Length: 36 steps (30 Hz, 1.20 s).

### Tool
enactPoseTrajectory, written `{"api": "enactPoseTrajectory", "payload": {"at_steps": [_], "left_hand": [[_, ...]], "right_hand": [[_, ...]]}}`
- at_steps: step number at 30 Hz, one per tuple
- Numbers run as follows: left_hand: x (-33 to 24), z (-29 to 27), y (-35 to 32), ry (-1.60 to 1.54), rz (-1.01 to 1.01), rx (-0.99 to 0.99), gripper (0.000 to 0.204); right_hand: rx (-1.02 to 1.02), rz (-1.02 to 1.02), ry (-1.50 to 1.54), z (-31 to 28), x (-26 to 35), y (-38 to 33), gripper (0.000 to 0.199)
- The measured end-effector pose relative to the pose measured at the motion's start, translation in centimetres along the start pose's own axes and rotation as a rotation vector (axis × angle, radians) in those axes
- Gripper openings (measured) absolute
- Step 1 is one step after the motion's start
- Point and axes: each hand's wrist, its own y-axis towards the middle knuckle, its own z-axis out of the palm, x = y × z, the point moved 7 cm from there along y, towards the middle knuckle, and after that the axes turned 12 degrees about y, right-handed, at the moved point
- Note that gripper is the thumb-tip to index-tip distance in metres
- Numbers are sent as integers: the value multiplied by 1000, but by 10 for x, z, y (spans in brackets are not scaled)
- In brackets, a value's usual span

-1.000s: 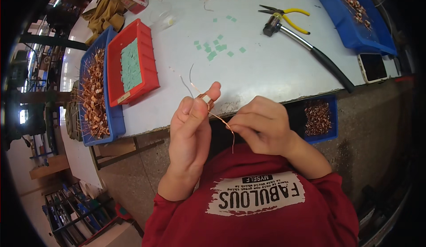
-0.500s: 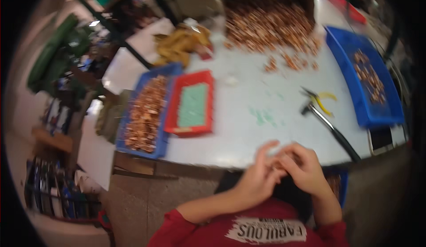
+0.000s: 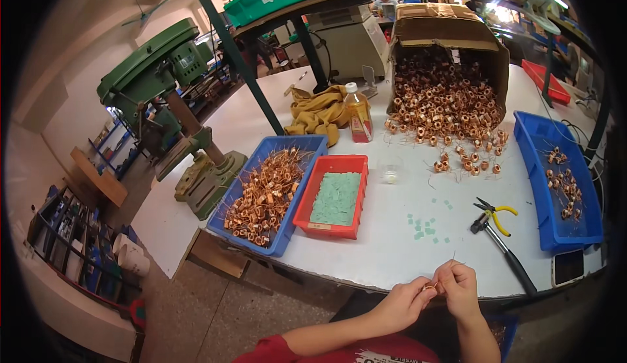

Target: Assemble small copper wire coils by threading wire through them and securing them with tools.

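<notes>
A small copper coil [image 3: 430,287] is at the table's [image 3: 353,258] near edge, pinched between the left hand's [image 3: 400,307] closed fingers; the right hand's [image 3: 460,288] fingers curl tightly beside it, their grip hidden. Farther lie flat green squares [image 3: 419,235], then glossy yellow-handled pliers [image 3: 503,217]; far left, a red plastic tray [image 3: 339,230].

Cut-off printing [image 3: 400,359] stands on a red shirt [image 3: 281,351], a pale label [image 3: 320,226] on the front red tray [image 3: 343,231].
</notes>
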Motion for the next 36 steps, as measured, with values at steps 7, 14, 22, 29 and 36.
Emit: {"api": "enactPoseTrajectory", "payload": {"at_steps": [7, 14, 22, 29, 36], "left_hand": [[13, 5, -4, -93, -46, 68, 15], [32, 10, -15, -314, -32, 123, 17], [40, -25, -17, -453, -133, -36, 24], [47, -33, -19, -527, -225, -68, 21], [51, -37, -20, -548, -224, -104, 22]], "right_hand": [[-75, -62, 128, -20, -3, 7, 23], [-390, -644, 359, -143, 102, 15, 14], [16, -483, -1333, -3, 35, 64, 19], [121, -649, -1594, 9, 14, 71, 24], [243, -339, -1670, 4, 3, 80, 24]]}}
